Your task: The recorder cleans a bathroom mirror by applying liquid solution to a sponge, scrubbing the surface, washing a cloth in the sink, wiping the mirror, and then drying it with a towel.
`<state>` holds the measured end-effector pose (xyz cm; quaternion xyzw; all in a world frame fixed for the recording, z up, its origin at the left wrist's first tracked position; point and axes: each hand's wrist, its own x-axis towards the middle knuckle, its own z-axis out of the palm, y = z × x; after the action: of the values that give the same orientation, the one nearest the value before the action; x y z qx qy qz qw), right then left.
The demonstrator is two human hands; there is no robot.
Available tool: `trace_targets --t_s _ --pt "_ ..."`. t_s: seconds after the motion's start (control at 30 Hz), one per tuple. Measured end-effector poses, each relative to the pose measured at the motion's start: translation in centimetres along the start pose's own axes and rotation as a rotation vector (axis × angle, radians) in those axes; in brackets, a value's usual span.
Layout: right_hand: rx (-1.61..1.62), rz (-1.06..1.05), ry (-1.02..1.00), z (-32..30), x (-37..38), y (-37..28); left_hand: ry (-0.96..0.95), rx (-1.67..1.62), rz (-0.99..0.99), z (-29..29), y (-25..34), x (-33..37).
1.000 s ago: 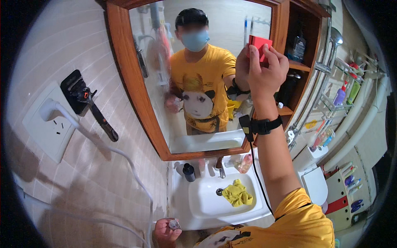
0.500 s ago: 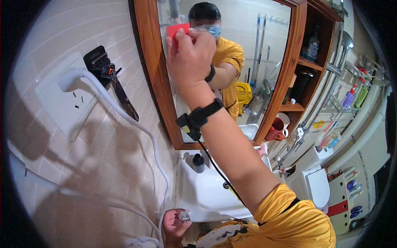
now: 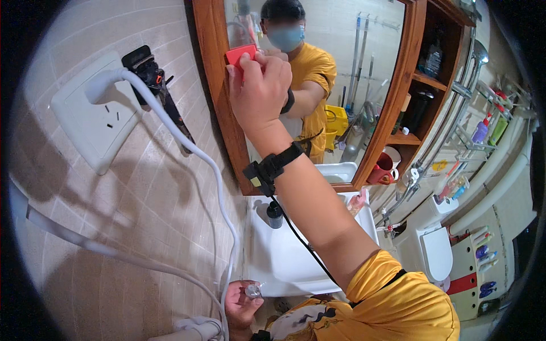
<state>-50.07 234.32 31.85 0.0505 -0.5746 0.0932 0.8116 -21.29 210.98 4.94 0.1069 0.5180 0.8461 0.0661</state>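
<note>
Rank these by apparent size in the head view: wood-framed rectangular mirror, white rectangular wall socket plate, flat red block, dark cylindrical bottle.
1. Wood-framed mirror
2. White socket plate
3. Red block, partly covered
4. Dark bottle, perhaps farther away

Shirt (image 3: 412,310): yellow, short-sleeved, printed front
Strap (image 3: 287,157): black, bears small box (image 3: 257,177)
Cable (image 3: 297,238): thin, black
Mask (image 3: 286,38): light blue

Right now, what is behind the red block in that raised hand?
Around the red block the mirror shows, with the wooden frame close on the left. Whatever lies straight behind the block and the right hand is covered.
</note>
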Motion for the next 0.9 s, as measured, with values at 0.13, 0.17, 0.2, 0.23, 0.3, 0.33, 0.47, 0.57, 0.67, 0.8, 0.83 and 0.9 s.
trace_targets --t_s 0.13,0.17,0.2,0.23,0.3,0.33,0.47,0.57,0.67,0.8,0.83,0.9 --pt "0.022 -0.064 0.019 -1.9 1.3 3.0 0.024 0.069 -0.011 -0.6 0.2 -0.1" --pt "-0.031 -0.046 0.024 -3.1 1.9 3.9 0.016 0.107 -0.01 -0.9 0.2 -0.2" --pt "-0.03 -0.02 0.002 -4.4 2.6 5.5 0.005 0.144 -0.009 -0.9 0.1 -0.2" --pt "-0.058 -0.024 0.017 -5.7 3.3 6.9 0.013 0.121 0.025 -0.5 0.0 -0.1" --pt "-0.094 -0.03 0.03 -7.6 4.0 9.7 0.016 0.143 0.041 -0.9 -0.3 -0.1" --pt "-0.128 -0.012 0.028 -9.0 4.6 11.5 0.011 0.159 0.054 -1.3 -0.7 -0.1" --pt "-0.225 -0.054 0.011 -12.5 6.0 15.9 -0.182 1.256 0.497 2.1 4.7 -0.1" --pt "-0.242 -0.003 0.042 -14.1 6.9 17.9 -0.048 0.755 0.027 5.0 6.5 0.2" --pt "-0.209 -0.02 0.013 -14.3 6.8 18.2 0.126 0.4 -0.219 4.2 4.9 -0.2" --pt "-0.216 0.048 -0.01 -15.6 3.6 18.3 0.142 0.269 -0.226 4.1 4.4 -0.3" --pt "-0.231 0.044 -0.022 -16.3 2.7 18.4 0.152 0.275 -0.223 4.5 4.4 0.0" --pt "-0.234 0.079 -0.028 -16.9 1.1 18.0 0.185 0.288 -0.218 4.3 4.7 0.0"
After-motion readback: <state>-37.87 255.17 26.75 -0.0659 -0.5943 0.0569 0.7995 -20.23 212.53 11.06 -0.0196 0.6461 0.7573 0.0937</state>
